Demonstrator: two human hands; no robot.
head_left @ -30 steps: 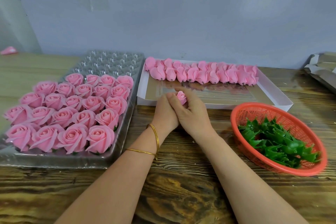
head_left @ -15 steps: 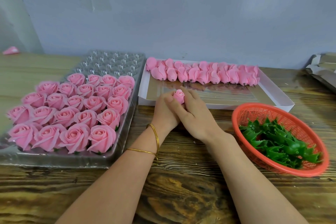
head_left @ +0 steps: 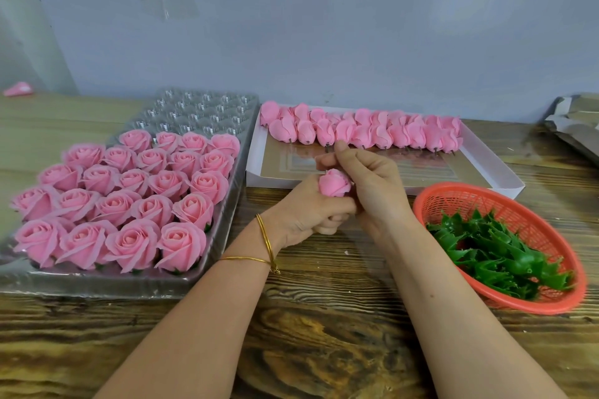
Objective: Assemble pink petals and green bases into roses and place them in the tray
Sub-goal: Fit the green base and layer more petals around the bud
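Observation:
My left hand grips a pink rose bud from below, over the table's middle. My right hand curls beside and above the bud, fingers bent over its top; whether they touch it is unclear. The clear plastic tray on the left holds several finished pink roses; its far rows are bare cups. A white box behind my hands carries a row of loose pink buds. The orange basket at right holds green bases.
Crumpled grey packaging lies at the far right edge. A stray pink piece sits at the far left by the wall. Bare wooden tabletop stretches in front of the tray and basket.
The bud has come more into sight, standing out above my left hand. My right hand lifted its fingers from clasping the bud to arching over it.

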